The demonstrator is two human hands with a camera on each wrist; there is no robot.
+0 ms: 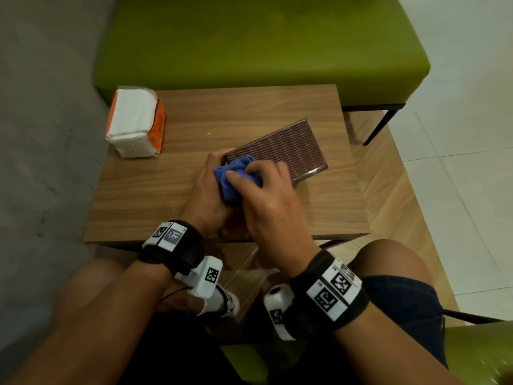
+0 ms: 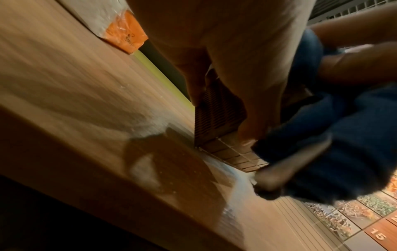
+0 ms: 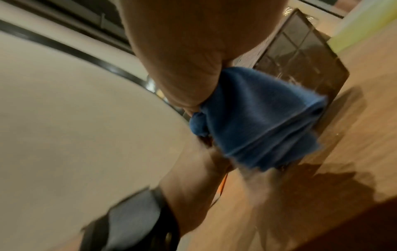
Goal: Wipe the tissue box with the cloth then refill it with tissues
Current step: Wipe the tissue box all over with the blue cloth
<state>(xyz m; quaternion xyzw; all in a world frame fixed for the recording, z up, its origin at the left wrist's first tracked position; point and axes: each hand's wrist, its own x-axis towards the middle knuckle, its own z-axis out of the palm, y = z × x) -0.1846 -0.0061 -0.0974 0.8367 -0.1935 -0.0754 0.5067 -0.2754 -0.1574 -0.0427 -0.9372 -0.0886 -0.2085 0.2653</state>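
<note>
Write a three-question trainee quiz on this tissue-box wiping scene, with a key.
1. Which hand grips the blue cloth?
2. True or false: the tissue pack lies inside the tissue box.
3. What does the left hand do: A steadies the box, B lifts the pack, C rests on the green bench?

Key: 1. The right hand. 2. False; it stands apart on the table. 3. A.
</note>
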